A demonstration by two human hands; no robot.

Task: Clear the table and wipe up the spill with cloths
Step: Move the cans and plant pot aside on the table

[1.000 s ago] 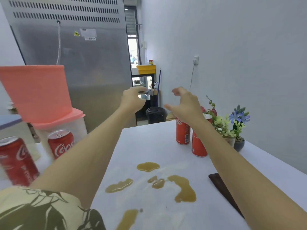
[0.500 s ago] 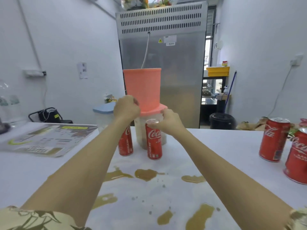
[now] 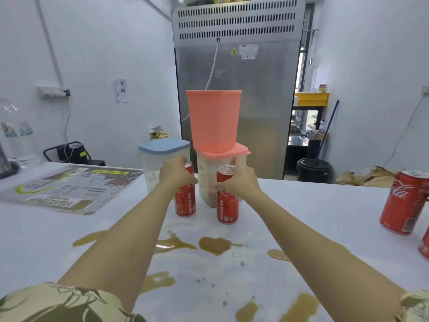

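1. Two hands work at once: my left hand [image 3: 175, 174] wraps the left can [image 3: 185, 201], my right hand [image 3: 241, 180] wraps the right can [image 3: 227, 205], so I judge both get cleared together
2. Both cans stand upright just beyond the spill [image 3: 214, 245]
3. Count: four cans, counting two at the right edge [image 3: 405, 201]; three lidded containers [image 3: 162, 159]; no cloth visible

steel fridge [image 3: 239, 94] behind; black bin [image 3: 314, 169] (floor, right); yellow crate [image 3: 312, 99].

Glossy metal cans [image 3: 227, 201], matt plastic tubs [image 3: 214, 119], brushed-steel fridge [image 3: 262, 101].
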